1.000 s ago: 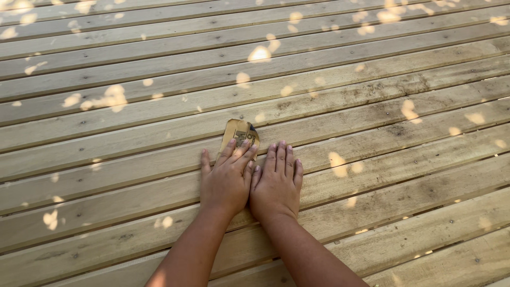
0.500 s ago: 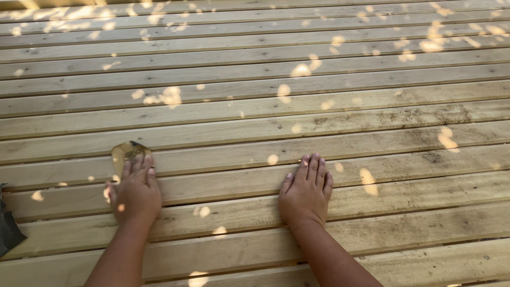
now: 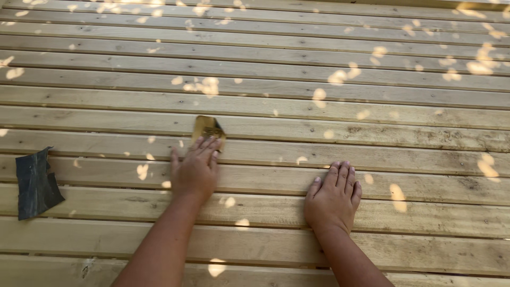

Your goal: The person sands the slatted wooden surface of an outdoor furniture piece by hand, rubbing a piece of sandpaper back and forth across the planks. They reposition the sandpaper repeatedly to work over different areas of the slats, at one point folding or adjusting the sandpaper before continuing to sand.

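My left hand [image 3: 195,169] lies palm down on a wooden plank, its fingertips pressing on a small tan piece of sandpaper [image 3: 208,128] that pokes out beyond them. About a hand's width to the right, my right hand [image 3: 333,197] rests flat on the planks with its fingers together and nothing under it. Both forearms reach in from the bottom edge. The planks [image 3: 372,133] are pale bare wood, running left to right, with narrow gaps between them.
A dark, torn sheet of sandpaper [image 3: 34,183] lies on the planks at the far left. Spots of sunlight dapple the boards all over. The deck stretches on to the top and right of the view.
My hands were side by side one second ago; they have since moved apart. The left hand keeps the tan sandpaper under its fingers, and the dark sheet has come into view at left.
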